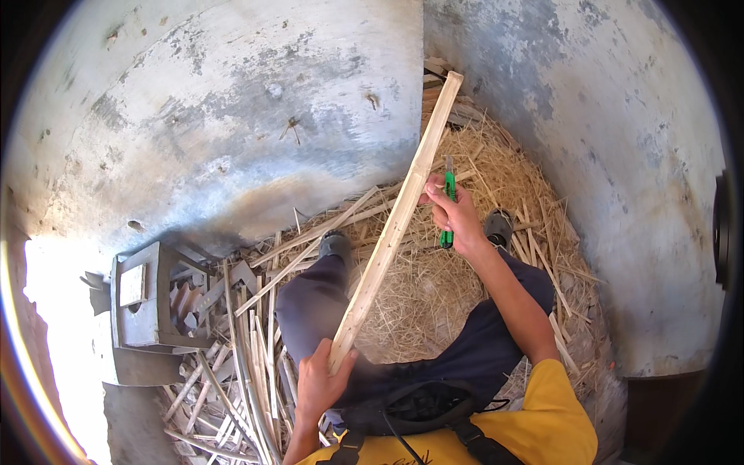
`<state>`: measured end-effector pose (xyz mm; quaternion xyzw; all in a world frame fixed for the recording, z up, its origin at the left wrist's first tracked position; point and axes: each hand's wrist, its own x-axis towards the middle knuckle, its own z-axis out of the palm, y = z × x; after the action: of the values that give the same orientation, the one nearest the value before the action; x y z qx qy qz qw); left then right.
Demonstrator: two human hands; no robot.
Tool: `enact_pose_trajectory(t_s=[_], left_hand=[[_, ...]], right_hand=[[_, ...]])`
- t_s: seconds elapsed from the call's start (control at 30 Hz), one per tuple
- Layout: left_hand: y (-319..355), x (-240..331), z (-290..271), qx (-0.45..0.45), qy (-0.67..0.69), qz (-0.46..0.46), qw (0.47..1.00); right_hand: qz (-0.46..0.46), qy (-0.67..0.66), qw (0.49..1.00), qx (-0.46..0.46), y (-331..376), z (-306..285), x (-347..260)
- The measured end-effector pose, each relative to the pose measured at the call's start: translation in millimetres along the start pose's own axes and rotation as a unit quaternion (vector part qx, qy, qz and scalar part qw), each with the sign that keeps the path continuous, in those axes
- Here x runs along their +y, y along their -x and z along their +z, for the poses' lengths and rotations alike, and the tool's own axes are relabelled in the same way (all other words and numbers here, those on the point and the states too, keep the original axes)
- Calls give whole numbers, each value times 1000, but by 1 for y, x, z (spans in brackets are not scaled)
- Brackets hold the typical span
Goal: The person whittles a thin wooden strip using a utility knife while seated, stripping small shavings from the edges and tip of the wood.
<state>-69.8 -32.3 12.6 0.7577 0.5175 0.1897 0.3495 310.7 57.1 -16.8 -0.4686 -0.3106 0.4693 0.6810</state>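
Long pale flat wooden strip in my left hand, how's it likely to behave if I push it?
The long pale flat wooden strip is probably fairly stiff, as it shows no obvious sag. It may feel tip-heavy, since the left hand has its grip near the lower end. Laid down, it seems unlikely to roll, given its flat face.

The wooden strip (397,223), from one o'clock to just past six, is pale cream with small dark specks. The knife (449,192) at two o'clock is bright green with black. Yellow marks the shirt (535,418) at five o'clock; the trousers (484,333) are dark bluish-grey. Straw (511,167) toward two is golden. The wall (232,93) around eleven is mottled whitish, grey and blue.
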Motion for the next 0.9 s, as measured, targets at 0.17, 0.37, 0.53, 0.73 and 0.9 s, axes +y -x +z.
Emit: enact_pose_trajectory(t_s=[0.17, 0.37, 0.53, 0.73, 0.9], left_hand=[[-4, -2, -5, 21, -31, 26, 999], [-12, 10, -17, 43, -25, 52, 997], [-36, 27, -11, 104, -86, 171, 976], [-60, 24, 28, 45, -6, 146, 988], [-64, 31, 25, 8, 88, 111, 990]], right_hand=[[20, -10, 1000, 13, 4, -3, -9], [13, -43, 999, 28, 9, -7, -12], [-6, -17, 999, 39, 18, 6, -22], [10, -44, 998, 40, 21, 3, -23], [-28, 54, 998, 9, 30, 2, -44]])
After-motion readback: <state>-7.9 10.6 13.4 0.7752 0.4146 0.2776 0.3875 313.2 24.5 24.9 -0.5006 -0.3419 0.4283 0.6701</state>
